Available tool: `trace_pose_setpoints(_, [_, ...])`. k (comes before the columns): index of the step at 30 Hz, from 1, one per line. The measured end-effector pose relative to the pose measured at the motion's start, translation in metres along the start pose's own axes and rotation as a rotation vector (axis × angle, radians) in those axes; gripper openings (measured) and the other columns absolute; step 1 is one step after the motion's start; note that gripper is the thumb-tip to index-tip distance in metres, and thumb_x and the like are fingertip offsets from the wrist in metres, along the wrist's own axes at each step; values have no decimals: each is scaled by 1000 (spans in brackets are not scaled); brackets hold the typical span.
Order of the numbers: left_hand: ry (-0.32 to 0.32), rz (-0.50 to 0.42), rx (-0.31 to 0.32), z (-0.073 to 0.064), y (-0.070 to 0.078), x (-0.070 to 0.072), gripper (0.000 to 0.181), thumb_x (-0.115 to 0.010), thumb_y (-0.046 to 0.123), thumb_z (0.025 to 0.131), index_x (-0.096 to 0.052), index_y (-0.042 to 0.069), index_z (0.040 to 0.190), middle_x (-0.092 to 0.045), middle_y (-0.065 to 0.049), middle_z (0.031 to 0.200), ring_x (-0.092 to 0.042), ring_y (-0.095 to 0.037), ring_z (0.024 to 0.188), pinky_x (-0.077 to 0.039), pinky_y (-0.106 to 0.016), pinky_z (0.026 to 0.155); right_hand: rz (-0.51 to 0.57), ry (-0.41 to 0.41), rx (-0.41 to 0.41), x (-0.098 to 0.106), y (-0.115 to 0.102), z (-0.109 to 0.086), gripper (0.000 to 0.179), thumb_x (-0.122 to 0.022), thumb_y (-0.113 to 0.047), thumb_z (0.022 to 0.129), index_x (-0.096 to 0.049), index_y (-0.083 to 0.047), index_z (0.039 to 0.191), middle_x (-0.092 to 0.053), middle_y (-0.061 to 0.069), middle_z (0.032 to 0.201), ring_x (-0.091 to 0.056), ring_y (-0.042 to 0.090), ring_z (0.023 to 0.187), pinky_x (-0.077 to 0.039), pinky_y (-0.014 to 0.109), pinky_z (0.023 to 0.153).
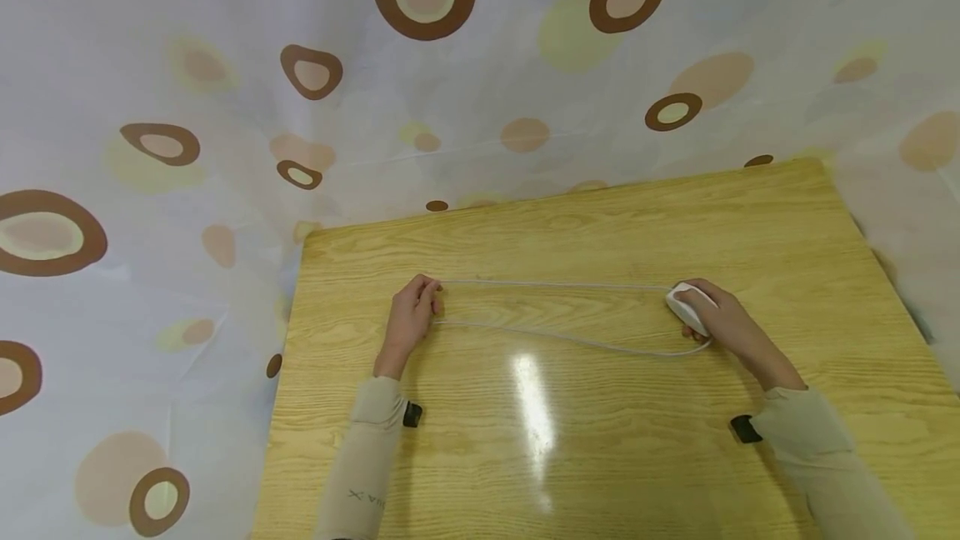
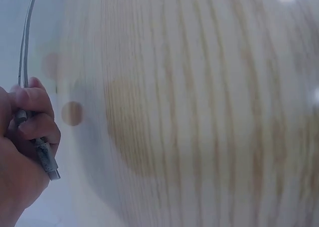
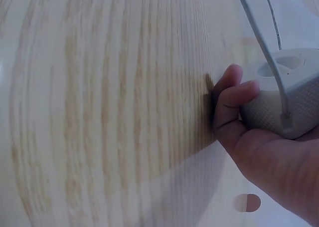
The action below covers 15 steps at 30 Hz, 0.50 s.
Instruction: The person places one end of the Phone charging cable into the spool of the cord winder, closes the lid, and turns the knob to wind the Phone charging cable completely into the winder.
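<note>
On the right, my right hand (image 1: pixel 720 319) grips a white rounded device (image 1: pixel 686 308) with a corded end. Up close in the right wrist view, the device (image 3: pixel 279 105) shows a dotted side, a round recess and a cord joined at its corner. Two stretches of thin pale cord (image 1: pixel 555 284) run across above the table between the hands; the nearer one sags and curves round at the right. At the left, my left hand (image 1: pixel 408 315) pinches the cord, with a grey metal-ended plug (image 2: pixel 46 159) sticking out below the curled fingers.
Both hands are over a wood-grain table (image 1: pixel 615 440) with a bright light reflection. Behind it and along both sides hangs a pale sheet (image 1: pixel 480 90) printed with brown and beige ovals. A small black piece (image 1: pixel 746 429) shows at each sleeve cuff.
</note>
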<state>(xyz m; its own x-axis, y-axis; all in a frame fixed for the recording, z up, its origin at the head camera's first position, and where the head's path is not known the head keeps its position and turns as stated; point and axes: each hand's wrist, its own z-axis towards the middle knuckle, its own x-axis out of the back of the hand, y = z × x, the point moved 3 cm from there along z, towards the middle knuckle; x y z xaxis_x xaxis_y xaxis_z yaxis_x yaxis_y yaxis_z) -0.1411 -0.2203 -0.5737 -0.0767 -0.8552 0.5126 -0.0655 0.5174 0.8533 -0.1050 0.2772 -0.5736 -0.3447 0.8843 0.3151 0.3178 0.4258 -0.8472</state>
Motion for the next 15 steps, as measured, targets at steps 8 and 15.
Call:
trace_pose_setpoints(8, [45,-54,-3,-4,1,-4,37,-41,28,116,-61,-3,116,-65,-19,84,-45,-8,44,-42,-23,39,49,28,-15,0,3,2,68,-33,-50,113,-33,0,159,-61,20,107,-69,13,74,-57,32,62])
trace_pose_setpoints(15, [91,-161,32,-8,-2,-9,35,-40,26,116,-58,-4,118,-64,-19,88,-49,-8,44,-45,-24,40,86,40,-23,-2,0,-1,70,-33,-50,113,-30,3,159,-57,24,114,-69,11,75,-58,30,63])
